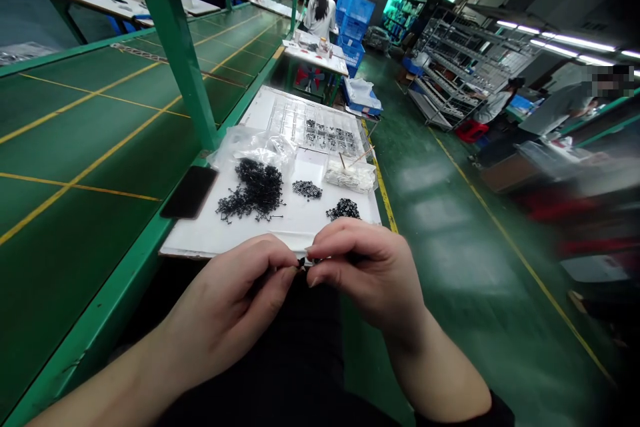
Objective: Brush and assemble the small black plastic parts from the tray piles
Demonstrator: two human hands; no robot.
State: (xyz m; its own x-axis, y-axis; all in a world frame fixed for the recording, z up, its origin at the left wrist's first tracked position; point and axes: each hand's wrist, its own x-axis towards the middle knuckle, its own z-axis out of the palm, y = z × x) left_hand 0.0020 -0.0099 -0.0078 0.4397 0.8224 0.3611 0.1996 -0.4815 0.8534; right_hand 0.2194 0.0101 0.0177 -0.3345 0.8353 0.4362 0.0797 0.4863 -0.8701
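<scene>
My left hand pinches a tiny black part between thumb and forefinger, just in front of the table edge. Close beside it, my right hand has its thumb and fingertips drawn together at the same spot; whatever lies between them is too small to make out. Beyond the hands, a white work surface carries a large heap of thin black stalk-like parts. A small pile of dark ring-like pieces lies right of that heap. Another pile of small black pieces sits partly behind my right hand.
A dark phone-like slab lies at the table's left. Behind the piles are a clear plastic bag, a compartment tray and a clear box with sticks. A green post and conveyor flank the left. People work farther off.
</scene>
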